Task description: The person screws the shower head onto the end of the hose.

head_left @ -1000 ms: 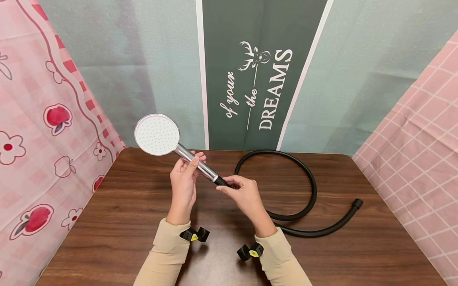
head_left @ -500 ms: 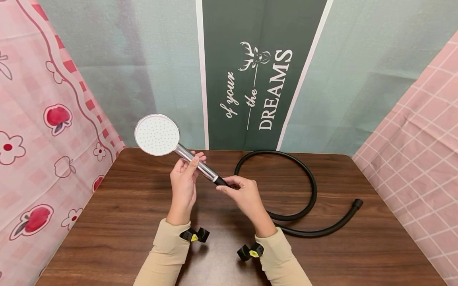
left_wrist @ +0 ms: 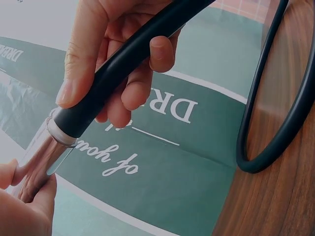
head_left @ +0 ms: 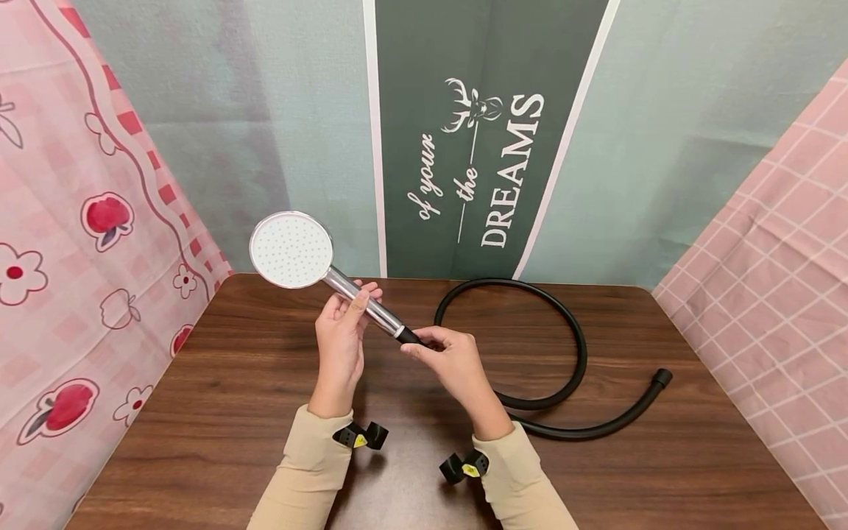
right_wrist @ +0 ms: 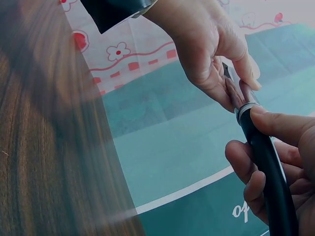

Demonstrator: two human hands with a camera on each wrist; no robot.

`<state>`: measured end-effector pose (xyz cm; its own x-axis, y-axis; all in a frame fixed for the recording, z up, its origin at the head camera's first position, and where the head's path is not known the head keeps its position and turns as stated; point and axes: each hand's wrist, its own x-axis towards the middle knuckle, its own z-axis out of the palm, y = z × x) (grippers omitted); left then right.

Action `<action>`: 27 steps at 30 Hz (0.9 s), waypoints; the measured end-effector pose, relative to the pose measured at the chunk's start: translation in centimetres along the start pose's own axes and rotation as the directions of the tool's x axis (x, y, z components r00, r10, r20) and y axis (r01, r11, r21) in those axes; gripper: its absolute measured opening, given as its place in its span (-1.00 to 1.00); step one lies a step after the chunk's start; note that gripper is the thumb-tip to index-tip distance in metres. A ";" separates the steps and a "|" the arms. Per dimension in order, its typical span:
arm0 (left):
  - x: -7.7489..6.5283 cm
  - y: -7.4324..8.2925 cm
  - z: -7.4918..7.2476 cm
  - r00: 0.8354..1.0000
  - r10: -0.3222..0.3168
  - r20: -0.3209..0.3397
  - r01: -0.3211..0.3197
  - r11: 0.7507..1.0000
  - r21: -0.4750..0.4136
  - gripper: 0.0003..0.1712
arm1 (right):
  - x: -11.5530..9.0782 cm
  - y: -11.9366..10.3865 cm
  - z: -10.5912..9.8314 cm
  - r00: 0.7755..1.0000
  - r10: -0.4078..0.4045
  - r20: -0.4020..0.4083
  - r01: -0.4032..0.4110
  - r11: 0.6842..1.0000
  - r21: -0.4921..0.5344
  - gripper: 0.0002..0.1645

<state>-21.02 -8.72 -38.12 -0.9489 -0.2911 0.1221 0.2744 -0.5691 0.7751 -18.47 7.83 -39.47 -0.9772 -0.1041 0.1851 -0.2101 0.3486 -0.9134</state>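
A shower head with a round white spray face and chrome handle is held above the table, tilted with its face to the upper left. My left hand grips the chrome handle, thumb along its front. At the handle's lower end, beside a white ring, my right hand pinches the black end of the shower hose. In the left wrist view the hose end meets the white ring on the handle. Whether it is screwed on cannot be told.
The rest of the black hose loops across the wooden table on the right, its free end pointing up right. A grey-green cloth hangs behind, and pink cloths hang at both sides.
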 end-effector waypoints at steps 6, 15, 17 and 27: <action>0.0 0.0 0.0 1.000 0.004 -0.003 -0.004 1.000 -0.005 -0.84 | 0.0 0.0 0.0 1.000 0.003 0.004 -0.003 1.000 0.001 -0.73; 0.0 -0.1 0.0 1.000 0.003 -0.007 -0.004 1.000 -0.011 -0.85 | -0.1 -0.2 -0.1 1.000 0.010 0.019 -0.010 1.000 0.017 -0.73; 0.0 -0.1 0.0 1.000 0.004 -0.009 -0.004 1.000 -0.013 -0.85 | 0.0 -0.1 -0.1 1.000 0.007 0.021 -0.007 1.000 0.018 -0.73; 0.0 -0.2 0.1 1.000 0.014 -0.003 -0.015 0.999 -0.028 -0.86 | 0.0 0.0 -0.1 1.000 -0.013 0.029 0.012 0.999 0.036 -0.75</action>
<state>-21.05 -8.55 -38.20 -0.9443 -0.3017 0.1314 0.2925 -0.5865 0.7553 -18.52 7.90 -39.45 -0.9731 -0.1354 0.1864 -0.2206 0.3132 -0.9237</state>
